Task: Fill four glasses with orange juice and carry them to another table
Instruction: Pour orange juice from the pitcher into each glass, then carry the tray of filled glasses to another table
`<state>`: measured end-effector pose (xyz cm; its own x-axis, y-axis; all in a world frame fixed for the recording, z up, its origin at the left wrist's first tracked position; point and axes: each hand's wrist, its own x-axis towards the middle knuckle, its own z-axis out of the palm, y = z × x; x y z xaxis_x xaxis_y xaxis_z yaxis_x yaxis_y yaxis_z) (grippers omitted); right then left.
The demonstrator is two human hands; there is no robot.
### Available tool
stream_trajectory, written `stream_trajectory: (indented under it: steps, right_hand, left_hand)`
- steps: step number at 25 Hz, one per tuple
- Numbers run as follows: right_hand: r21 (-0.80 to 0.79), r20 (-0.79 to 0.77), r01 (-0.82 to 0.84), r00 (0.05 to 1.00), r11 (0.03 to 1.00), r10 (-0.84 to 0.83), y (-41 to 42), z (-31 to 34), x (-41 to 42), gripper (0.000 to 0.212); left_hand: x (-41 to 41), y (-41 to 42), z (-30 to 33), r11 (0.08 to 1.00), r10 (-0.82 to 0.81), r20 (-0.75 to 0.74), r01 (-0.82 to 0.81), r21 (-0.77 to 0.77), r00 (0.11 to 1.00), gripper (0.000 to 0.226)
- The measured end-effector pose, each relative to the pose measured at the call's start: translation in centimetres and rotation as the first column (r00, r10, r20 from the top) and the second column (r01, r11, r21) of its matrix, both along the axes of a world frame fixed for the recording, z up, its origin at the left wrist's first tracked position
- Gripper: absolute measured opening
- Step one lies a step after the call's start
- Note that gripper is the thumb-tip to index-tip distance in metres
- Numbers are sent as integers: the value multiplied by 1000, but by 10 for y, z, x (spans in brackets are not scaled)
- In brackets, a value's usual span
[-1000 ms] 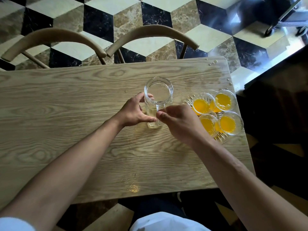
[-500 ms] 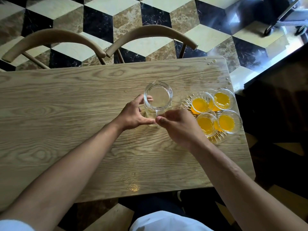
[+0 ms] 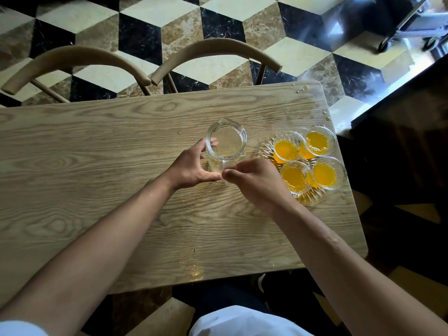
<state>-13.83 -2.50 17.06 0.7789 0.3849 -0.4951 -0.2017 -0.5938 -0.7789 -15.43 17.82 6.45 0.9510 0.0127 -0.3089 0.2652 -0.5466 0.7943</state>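
Note:
An empty clear glass pitcher [image 3: 226,144] stands upright in the middle of the wooden table [image 3: 97,166], spout pointing away from me. My left hand [image 3: 191,168] wraps its left side, fingers showing through the glass. My right hand [image 3: 257,180] curls around the handle on the near side, thumb tip almost touching my left thumb. Just right of the pitcher, several glasses of orange juice [image 3: 288,149] stand close together on a cut-glass tray [image 3: 312,200] near the table's right end.
Two curved wooden chair backs [image 3: 72,59] [image 3: 218,48] stand along the far edge of the table. A dark counter [image 3: 400,141] lies beyond the right end. A wheeled cart [image 3: 412,32] is on the patterned floor at the top right. Droplets dot the table's right edge.
The pitcher has been turned and nudged slightly away from me, and its spout now shows at the far side. Both hands stayed on it. The glasses have not moved.

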Motion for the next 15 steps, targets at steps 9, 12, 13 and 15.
stream_trajectory:
  steps: [9,12,13,15]
  right_hand:
    - [84,-67,15,998,996,-10,-16,7,1,38]
    - [101,-52,28,998,994,-22,-32,9,7,48]
    - [105,-48,31,999,994,-26,-38,9,9,49]
    - [110,-35,42,999,993,-38,-54,10,14,48]
  left_hand:
    - [-17,1,8,997,76,-45,-75,21,996,136]
    - [-33,-4,24,982,189,-40,-189,-2,981,131]
    - [-38,-7,30,976,219,-30,-219,-7,975,129]
    - [-50,-17,44,962,271,-10,-271,-22,963,126]
